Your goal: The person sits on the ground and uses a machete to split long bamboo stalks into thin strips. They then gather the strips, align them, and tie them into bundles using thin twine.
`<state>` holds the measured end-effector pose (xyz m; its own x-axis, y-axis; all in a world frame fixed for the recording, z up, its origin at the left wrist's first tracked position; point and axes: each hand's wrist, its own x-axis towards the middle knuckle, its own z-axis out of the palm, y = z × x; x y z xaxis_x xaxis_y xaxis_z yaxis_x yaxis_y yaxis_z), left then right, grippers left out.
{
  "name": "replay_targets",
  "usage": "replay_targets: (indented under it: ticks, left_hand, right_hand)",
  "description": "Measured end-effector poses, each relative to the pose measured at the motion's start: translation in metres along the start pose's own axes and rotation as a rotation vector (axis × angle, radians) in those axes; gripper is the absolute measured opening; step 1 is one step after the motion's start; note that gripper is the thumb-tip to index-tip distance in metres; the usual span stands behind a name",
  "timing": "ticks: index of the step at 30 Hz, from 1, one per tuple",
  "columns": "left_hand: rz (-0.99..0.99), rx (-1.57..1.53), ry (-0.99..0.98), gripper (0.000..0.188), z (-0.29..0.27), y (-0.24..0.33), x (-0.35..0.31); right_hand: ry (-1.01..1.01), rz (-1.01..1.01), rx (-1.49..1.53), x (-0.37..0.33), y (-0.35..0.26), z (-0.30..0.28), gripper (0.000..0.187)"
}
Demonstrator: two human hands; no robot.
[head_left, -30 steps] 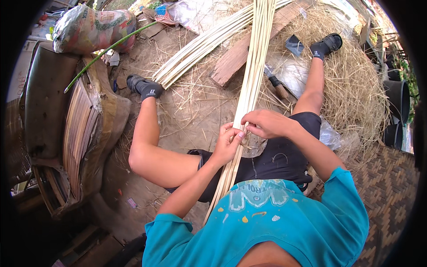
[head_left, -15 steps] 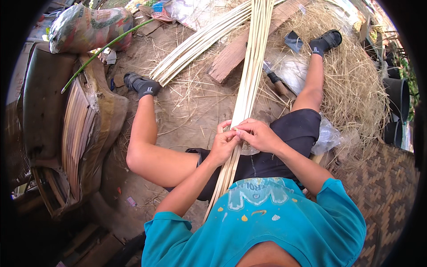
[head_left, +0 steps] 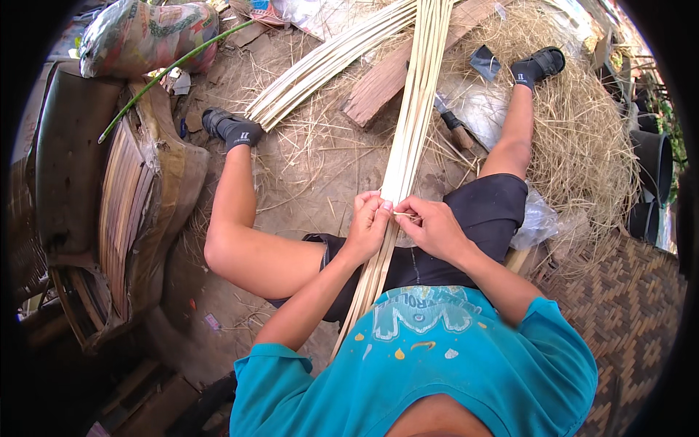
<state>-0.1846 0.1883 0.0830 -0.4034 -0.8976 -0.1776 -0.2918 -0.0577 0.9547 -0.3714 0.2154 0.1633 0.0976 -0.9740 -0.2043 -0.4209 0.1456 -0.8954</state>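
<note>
A long bundle of pale split bamboo strips [head_left: 412, 138] runs lengthwise between my legs, from the far edge down past my left hip. My left hand [head_left: 368, 224] is closed round the bundle's left side, its thumb pressed on top. Just across the strips, my right hand [head_left: 432, 229] pinches a thin pale tie strip [head_left: 405, 215] that stretches from beside the left thumb. Its fingertips are close to the bundle's right edge. Where the tie passes beneath the bundle is hidden.
Another bundle of bamboo strips [head_left: 320, 69] lies far left, near a wooden plank [head_left: 375, 95]. A knife with a wooden handle [head_left: 460, 137] rests by my right leg. Straw-like shavings [head_left: 575, 138] heap at right. A worn padded seat [head_left: 156, 197] and stuffed sack [head_left: 149, 40] stand left.
My hands, together at the strips' middle before, are now slightly apart. The right has shifted a little right, drawing the thin tie strip out between them.
</note>
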Motion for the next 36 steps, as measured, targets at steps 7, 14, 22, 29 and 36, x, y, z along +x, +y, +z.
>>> replay_targets:
  ticks: [7,14,22,29,36]
  left_hand:
    - [-0.34,-0.337,-0.114,0.044,-0.002,0.015,-0.017]
    - [-0.269,-0.356,-0.126,0.049,-0.002,0.017,-0.017]
    - [-0.305,-0.424,-0.112,0.046,-0.002,0.014,-0.016]
    - [-0.324,-0.463,-0.114,0.048,-0.004,0.02,-0.016]
    - [-0.319,-0.457,-0.139,0.048,-0.003,0.008,-0.017]
  right_hand:
    - [0.026,-0.16,-0.145,0.017,0.026,-0.009,0.012]
    - [-0.069,-0.323,-0.325,0.032,0.032,-0.02,0.014]
    - [-0.426,-0.24,-0.231,0.068,0.041,-0.031,0.016]
    - [-0.555,-0.127,-0.04,0.078,0.052,-0.036,0.017]
    - [-0.478,-0.248,-0.262,0.075,0.044,-0.026,0.015]
